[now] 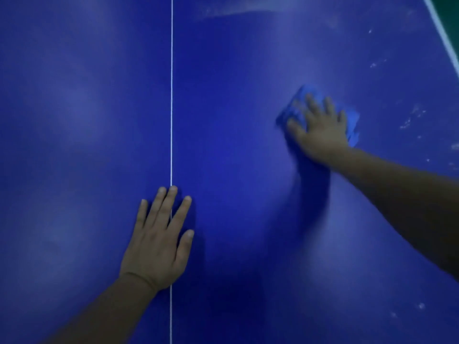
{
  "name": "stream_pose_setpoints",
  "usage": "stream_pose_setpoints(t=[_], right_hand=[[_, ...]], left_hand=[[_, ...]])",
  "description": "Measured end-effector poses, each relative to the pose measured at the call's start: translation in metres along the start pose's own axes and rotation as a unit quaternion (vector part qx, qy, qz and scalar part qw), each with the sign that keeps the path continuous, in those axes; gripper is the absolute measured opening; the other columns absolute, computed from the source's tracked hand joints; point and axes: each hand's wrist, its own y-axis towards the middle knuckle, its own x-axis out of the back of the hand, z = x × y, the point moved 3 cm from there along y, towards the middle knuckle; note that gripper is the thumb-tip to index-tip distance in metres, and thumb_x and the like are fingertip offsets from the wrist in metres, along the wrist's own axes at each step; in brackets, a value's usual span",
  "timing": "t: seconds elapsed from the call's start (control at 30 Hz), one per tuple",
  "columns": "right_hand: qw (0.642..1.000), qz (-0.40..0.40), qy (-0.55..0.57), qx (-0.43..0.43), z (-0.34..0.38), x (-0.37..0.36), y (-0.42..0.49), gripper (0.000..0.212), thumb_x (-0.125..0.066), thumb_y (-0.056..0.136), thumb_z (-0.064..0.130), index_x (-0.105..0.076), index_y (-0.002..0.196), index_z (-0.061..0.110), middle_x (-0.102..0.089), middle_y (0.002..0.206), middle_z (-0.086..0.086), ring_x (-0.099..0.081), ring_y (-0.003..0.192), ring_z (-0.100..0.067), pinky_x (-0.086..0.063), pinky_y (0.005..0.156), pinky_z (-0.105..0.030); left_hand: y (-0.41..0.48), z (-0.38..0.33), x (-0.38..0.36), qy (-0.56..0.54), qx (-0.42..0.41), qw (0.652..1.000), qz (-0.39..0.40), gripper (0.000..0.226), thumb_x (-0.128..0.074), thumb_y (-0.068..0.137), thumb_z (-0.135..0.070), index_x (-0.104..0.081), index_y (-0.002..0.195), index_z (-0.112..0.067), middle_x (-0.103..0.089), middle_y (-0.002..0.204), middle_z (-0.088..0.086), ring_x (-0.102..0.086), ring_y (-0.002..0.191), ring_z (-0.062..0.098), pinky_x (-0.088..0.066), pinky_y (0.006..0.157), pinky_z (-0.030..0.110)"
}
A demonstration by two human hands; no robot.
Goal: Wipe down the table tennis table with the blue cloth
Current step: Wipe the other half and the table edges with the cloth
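**Blue worktop, mid-wipe, head cam view**

Deep blue worktop (236, 70) fills pretty much the whole view, with a thin white centre line (171, 95) running straight up and down it. Top right corner shows the white edge line (442, 33) and a sliver of green (450, 6) beyond it.

Left hand (159, 242) lies flat on the surface right over the centre line, fingers (182, 214) straight and slightly spread, holding nothing.

Right hand (320, 127) reaches out further to the right and presses down on the blue cloth (354, 120). It's blurry, but its fingers look spread and flat on top of the cloth, not curled round it. The cloth sticks out past the fingertips and on the hand's right side.

Just right of the cloth, white specks (409, 120) are scattered toward the table edge.
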Motion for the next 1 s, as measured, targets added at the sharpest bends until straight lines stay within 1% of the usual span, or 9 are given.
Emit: stream_pose_setpoints(t=[0.07, 0.13, 0.27, 0.37, 0.47, 0.57, 0.73, 0.83, 1.0], right_hand=[[0.99, 0.009, 0.043, -0.137, 0.003, 0.004, 0.034, 0.063, -0.023, 0.098, 0.067, -0.025, 0.156, 0.042, -0.013, 0.167, 0.009, -0.005, 0.154, -0.034, -0.005, 0.118, -0.066], [0.989, 0.007, 0.041, -0.144, 0.034, 0.001, 0.036, 0.062, -0.025, 0.1, 0.064, -0.024, 0.157, 0.039, -0.012, 0.168, 0.008, -0.003, 0.154, -0.035, -0.003, 0.118, -0.066], [0.998, -0.02, 0.006, 0.055, 0.121, -0.026, -0.081, 0.058, -0.033, 0.1, 0.054, -0.04, 0.153, 0.031, -0.028, 0.164, -0.002, -0.017, 0.151, -0.042, -0.016, 0.114, -0.071], [0.979, 0.04, 0.001, 0.199, 0.167, -0.039, -0.235, 0.059, -0.04, 0.099, 0.056, -0.036, 0.154, 0.034, -0.021, 0.167, 0.0, -0.011, 0.154, -0.038, -0.017, 0.114, -0.068], [0.965, 0.075, 0.005, 0.252, 0.154, -0.042, -0.293, 0.061, -0.047, 0.096, 0.061, -0.04, 0.152, 0.039, -0.026, 0.165, 0.004, -0.018, 0.153, -0.035, -0.024, 0.112, -0.064], [0.988, 0.031, 0.0, 0.154, 0.114, -0.041, -0.232, 0.059, -0.042, 0.095, 0.062, -0.046, 0.148, 0.037, -0.036, 0.161, 0.001, -0.024, 0.15, -0.037, -0.025, 0.111, -0.067], [0.971, -0.046, 0.06, -0.226, 0.1, -0.024, -0.102, 0.06, -0.03, 0.1, 0.063, -0.036, 0.154, 0.038, -0.023, 0.166, 0.005, -0.011, 0.153, -0.037, -0.005, 0.118, -0.064], [0.984, -0.022, 0.042, -0.173, 0.163, -0.036, -0.118, 0.059, -0.028, 0.102, 0.058, -0.031, 0.156, 0.036, -0.017, 0.167, 0.002, -0.006, 0.154, -0.037, -0.003, 0.119, -0.064], [0.999, -0.018, 0.038, -0.013, 0.25, -0.059, -0.307, 0.055, -0.042, 0.098, 0.057, -0.044, 0.149, 0.036, -0.03, 0.164, 0.004, -0.018, 0.153, -0.033, -0.022, 0.114, -0.061]], left_hand=[[-0.001, -0.001, 0.0, -0.001, 0.002, 1.0, 0.0, 0.061, -0.023, 0.104, -0.043, -0.03, 0.157, -0.013, -0.017, 0.167, 0.01, -0.009, 0.156, 0.027, -0.008, 0.123, 0.055], [0.0, 0.0, -0.001, -0.002, 0.003, 1.0, 0.0, 0.06, -0.025, 0.104, -0.041, -0.029, 0.157, -0.013, -0.016, 0.167, 0.01, -0.008, 0.156, 0.027, -0.009, 0.123, 0.056], [-0.001, 0.003, -0.001, 0.006, 0.006, 1.0, 0.016, 0.06, -0.024, 0.104, -0.041, -0.03, 0.157, -0.013, -0.017, 0.167, 0.011, -0.007, 0.156, 0.027, -0.01, 0.122, 0.057], [-0.001, 0.002, -0.001, 0.016, 0.003, 1.0, 0.027, 0.061, -0.024, 0.102, -0.04, -0.031, 0.156, -0.012, -0.018, 0.167, 0.012, -0.008, 0.156, 0.028, -0.01, 0.121, 0.057], [-0.001, 0.001, -0.002, 0.026, 0.008, 0.999, 0.035, 0.062, -0.023, 0.102, -0.042, -0.031, 0.156, -0.012, -0.018, 0.167, 0.013, -0.008, 0.155, 0.029, -0.01, 0.12, 0.057], [0.001, 0.002, -0.002, 0.029, 0.005, 0.999, 0.037, 0.062, -0.024, 0.101, -0.042, -0.026, 0.157, -0.014, -0.016, 0.167, 0.013, -0.007, 0.156, 0.029, -0.01, 0.12, 0.057], [0.001, 0.001, -0.001, 0.009, 0.007, 0.999, 0.03, 0.063, -0.019, 0.102, -0.048, -0.018, 0.157, -0.016, -0.012, 0.168, 0.01, -0.001, 0.156, 0.025, -0.005, 0.122, 0.054], [-0.001, 0.005, 0.002, -0.059, 0.002, 0.998, 0.003, 0.073, -0.022, 0.1, -0.055, -0.013, 0.159, -0.014, -0.012, 0.168, 0.008, -0.002, 0.156, 0.021, -0.003, 0.124, 0.051], [-0.002, 0.009, 0.007, -0.153, -0.008, 0.987, -0.04, 0.077, -0.025, 0.098, -0.06, -0.026, 0.158, -0.012, -0.017, 0.167, 0.007, -0.007, 0.156, 0.018, -0.003, 0.125, 0.048]])
